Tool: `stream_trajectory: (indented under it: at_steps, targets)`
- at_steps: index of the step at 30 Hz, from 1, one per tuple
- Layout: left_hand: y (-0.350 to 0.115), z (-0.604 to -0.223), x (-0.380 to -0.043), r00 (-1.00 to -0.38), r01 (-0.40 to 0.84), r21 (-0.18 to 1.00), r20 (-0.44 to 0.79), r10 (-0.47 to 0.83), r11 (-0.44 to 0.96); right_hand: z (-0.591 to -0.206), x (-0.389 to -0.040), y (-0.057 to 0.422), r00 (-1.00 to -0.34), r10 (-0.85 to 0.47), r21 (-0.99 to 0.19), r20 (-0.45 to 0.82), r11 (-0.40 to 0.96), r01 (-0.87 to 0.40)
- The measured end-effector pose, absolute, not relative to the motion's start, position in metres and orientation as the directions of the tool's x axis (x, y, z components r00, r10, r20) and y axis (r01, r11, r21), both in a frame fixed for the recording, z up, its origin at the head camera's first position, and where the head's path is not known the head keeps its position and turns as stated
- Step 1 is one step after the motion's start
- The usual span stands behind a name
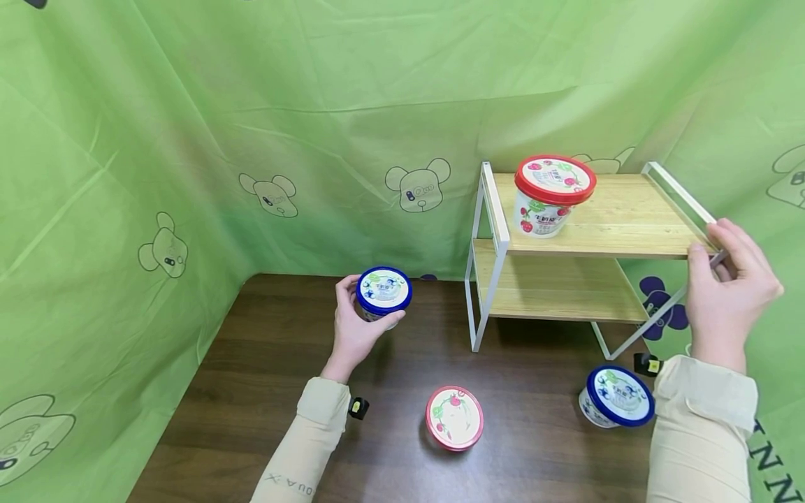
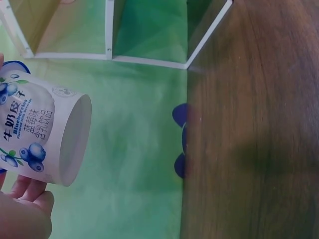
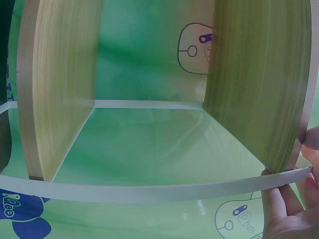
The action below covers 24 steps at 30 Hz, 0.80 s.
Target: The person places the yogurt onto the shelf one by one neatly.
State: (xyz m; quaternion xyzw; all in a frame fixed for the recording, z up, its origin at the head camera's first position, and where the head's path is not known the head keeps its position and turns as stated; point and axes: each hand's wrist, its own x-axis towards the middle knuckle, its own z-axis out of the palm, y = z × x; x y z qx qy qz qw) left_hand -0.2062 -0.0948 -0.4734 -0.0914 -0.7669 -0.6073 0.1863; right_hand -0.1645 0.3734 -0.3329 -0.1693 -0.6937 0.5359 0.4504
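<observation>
My left hand [image 1: 353,334] grips a white cup with a blue lid [image 1: 384,288], thumb on the near side and fingers round the left. Blueberries are printed on the cup's side in the left wrist view, where its base hangs clear of the table. My right hand [image 1: 732,297] holds the front right corner of a two-tier wooden shelf [image 1: 635,216] with a white metal frame. Part of that hand [image 3: 289,214] shows by the frame in the right wrist view. A red-lidded cup [image 1: 546,209] with raspberry pictures stands upright on the top tier, towards its left end.
Another red-lidded cup [image 1: 454,418] stands on the dark wooden table [image 1: 251,391], near the middle. A second blue-lidded cup [image 1: 619,395] is at the right, close to my right sleeve. Green cloth [image 1: 327,140] with bear drawings hangs behind and at the sides.
</observation>
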Motion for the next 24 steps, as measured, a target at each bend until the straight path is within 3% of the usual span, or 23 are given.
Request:
stream_trajectory:
  at_steps: [24]
  targets:
    - [-0.064, -0.469, -0.198, -0.911, 0.392, 0.882, 0.411, -0.02, 0.26, -0.334, -0.164, 0.374, -0.532, 0.716, -0.891, 0.453, 0.381, -0.246]
